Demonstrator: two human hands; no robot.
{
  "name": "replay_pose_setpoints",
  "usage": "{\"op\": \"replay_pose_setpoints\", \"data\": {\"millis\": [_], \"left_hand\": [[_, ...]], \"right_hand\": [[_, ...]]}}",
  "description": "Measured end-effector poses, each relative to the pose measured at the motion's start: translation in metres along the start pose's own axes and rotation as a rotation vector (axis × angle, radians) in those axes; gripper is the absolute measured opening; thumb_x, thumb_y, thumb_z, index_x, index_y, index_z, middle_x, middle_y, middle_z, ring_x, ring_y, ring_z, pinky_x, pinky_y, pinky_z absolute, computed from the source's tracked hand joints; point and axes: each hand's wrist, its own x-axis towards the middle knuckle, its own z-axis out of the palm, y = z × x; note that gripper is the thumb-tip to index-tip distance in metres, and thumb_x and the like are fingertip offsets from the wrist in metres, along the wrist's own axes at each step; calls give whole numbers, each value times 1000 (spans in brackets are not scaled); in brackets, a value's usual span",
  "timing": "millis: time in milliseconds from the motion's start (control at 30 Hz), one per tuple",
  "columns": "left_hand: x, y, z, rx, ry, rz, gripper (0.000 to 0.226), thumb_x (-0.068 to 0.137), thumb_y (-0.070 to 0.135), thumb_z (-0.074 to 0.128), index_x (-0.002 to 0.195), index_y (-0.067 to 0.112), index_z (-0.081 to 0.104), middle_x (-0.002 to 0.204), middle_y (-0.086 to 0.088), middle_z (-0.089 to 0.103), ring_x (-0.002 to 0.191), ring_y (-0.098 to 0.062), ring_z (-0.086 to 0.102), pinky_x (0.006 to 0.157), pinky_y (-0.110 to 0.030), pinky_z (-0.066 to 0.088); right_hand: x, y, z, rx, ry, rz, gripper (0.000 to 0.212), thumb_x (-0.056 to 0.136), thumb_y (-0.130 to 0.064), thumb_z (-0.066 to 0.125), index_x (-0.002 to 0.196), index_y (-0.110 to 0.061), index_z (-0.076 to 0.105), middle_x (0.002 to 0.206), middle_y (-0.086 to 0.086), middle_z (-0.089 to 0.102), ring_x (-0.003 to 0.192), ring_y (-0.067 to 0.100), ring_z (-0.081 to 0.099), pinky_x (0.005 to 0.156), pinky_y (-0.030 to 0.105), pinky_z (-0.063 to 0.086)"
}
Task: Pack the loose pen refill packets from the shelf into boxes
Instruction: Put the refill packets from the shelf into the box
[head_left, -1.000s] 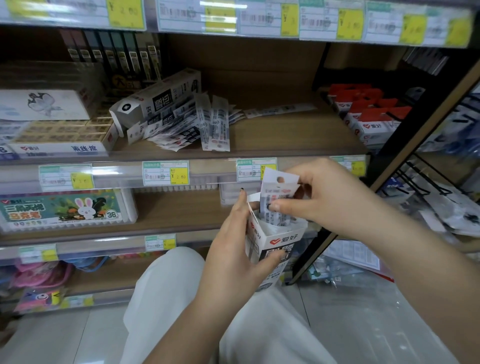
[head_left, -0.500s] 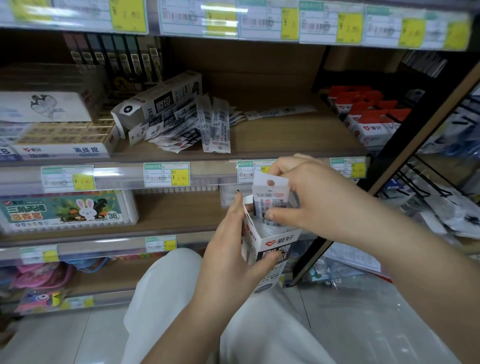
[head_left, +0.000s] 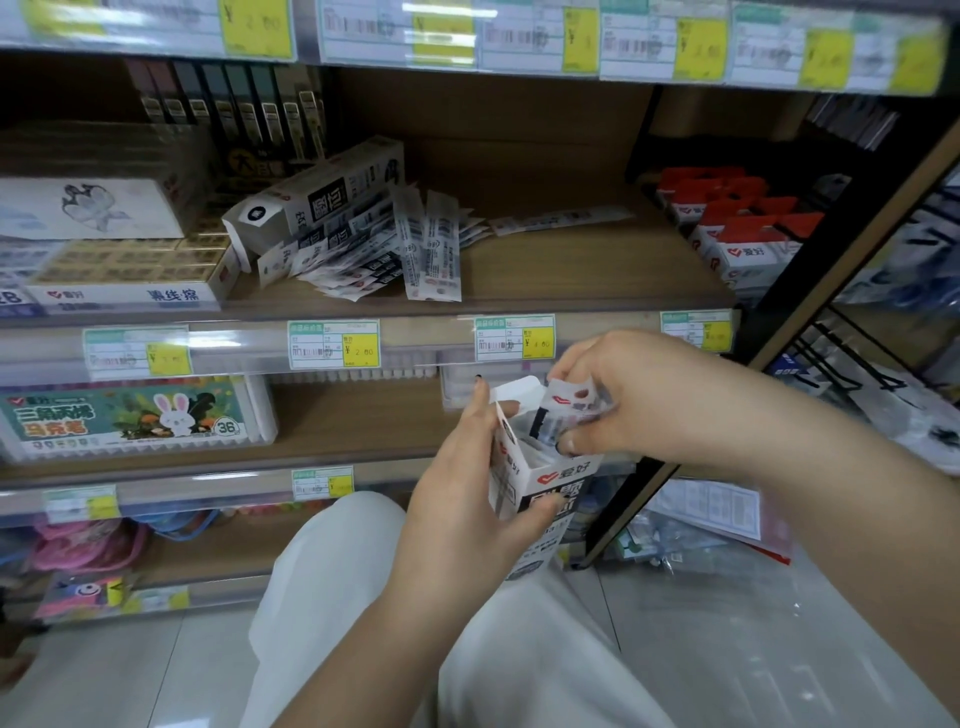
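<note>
Left grip (head_left: 467, 499) holds the open white box (head_left: 545, 483); right grip (head_left: 623, 395) pinches a crumpled clear refill packet (head_left: 569, 405) at its mouth.

The left hand (head_left: 470, 499) held an upright white-and-black cardboard box (head_left: 540, 488) with its top flap open while the right hand (head_left: 623, 395) pinched a clear plastic refill packet (head_left: 569, 410) partly inside it, and more loose packets (head_left: 395, 249) lay heaped on the wooden shelf (head_left: 571, 270) beside a tipped white-and-black box (head_left: 317, 197).

Wooden shelf (head_left: 545, 270) bears loose refill packets (head_left: 395, 249), perhaps overlapping.
</note>
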Motion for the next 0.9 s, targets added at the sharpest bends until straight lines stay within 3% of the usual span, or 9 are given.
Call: {"op": "replay_pose_setpoints", "data": {"millis": [100, 167, 333, 567, 667, 733, 800, 867, 900], "left_hand": [[-1, -2, -4, -30, 10, -21, 90, 70, 27, 81, 144, 22, 31, 130, 20, 52, 118, 1, 51, 96, -26, 46], [-1, -3, -4, -29, 16, -29, 91, 69, 27, 81, 145, 22, 30, 129, 22, 52, 117, 1, 52, 95, -28, 47], [-1, -1, -2, -35, -14, -28, 92, 70, 34, 77, 146, 23, 27, 130, 14, 55, 118, -3, 53, 97, -31, 47], [0, -1, 3, -7, -40, 3, 85, 72, 30, 76, 144, 26, 31, 141, 10, 45, 127, -6, 45, 98, -33, 45], [0, -1, 3, 10, -19, 18, 83, 72, 29, 77, 143, 27, 33, 144, 21, 37, 130, -1, 41, 99, -27, 44], [-1, -1, 0, 15, 12, 23, 82, 71, 28, 79, 137, 45, 32, 141, 26, 38, 127, 1, 42, 98, -20, 41], [-1, -1, -1, 8, 21, 17, 84, 70, 29, 80, 126, 62, 27, 142, 17, 43, 125, 0, 44, 97, -15, 39], [-1, 0, -1, -8, 20, 22, 83, 69, 31, 79, 133, 51, 31, 144, 19, 41, 126, -1, 45, 97, -18, 41], [0, 1, 1, -13, 18, 21, 85, 69, 31, 79, 139, 39, 31, 141, 29, 37, 125, 1, 45, 96, -19, 42]], "right_hand": [[-11, -5, -14, 40, 49, -45, 28, 73, -38, 72, 85, -13, 69, 113, 2, 64, 99, 21, 60, 88, 42, 48], [-15, -8, -20, 62, 141, -61, 14, 75, -34, 72, 81, -22, 70, 114, -9, 61, 106, 13, 55, 95, 37, 43], [-6, -9, -6, -65, 154, -61, 17, 76, -31, 67, 73, -14, 66, 94, 3, 67, 88, 17, 58, 82, 47, 49], [4, -18, -1, -84, 98, -84, 8, 77, -25, 65, 75, -17, 66, 94, 2, 67, 89, 22, 61, 79, 42, 52], [5, -16, 1, -174, 101, -82, 8, 77, -25, 65, 77, -16, 65, 97, 1, 64, 95, 22, 56, 81, 42, 51], [3, -13, 1, -230, 77, -57, 13, 77, -25, 66, 86, -15, 67, 101, 1, 62, 99, 23, 53, 82, 41, 51], [1, -11, 0, -274, 24, -34, 14, 77, -24, 66, 89, -15, 66, 101, 2, 62, 100, 23, 52, 82, 40, 51], [0, -12, -1, -285, 10, -35, 6, 77, -19, 65, 77, -14, 62, 92, 3, 59, 96, 24, 52, 78, 37, 52], [2, -14, 0, -288, 15, -39, 6, 77, -17, 64, 74, -14, 60, 92, 4, 57, 97, 24, 52, 79, 37, 51]]}}
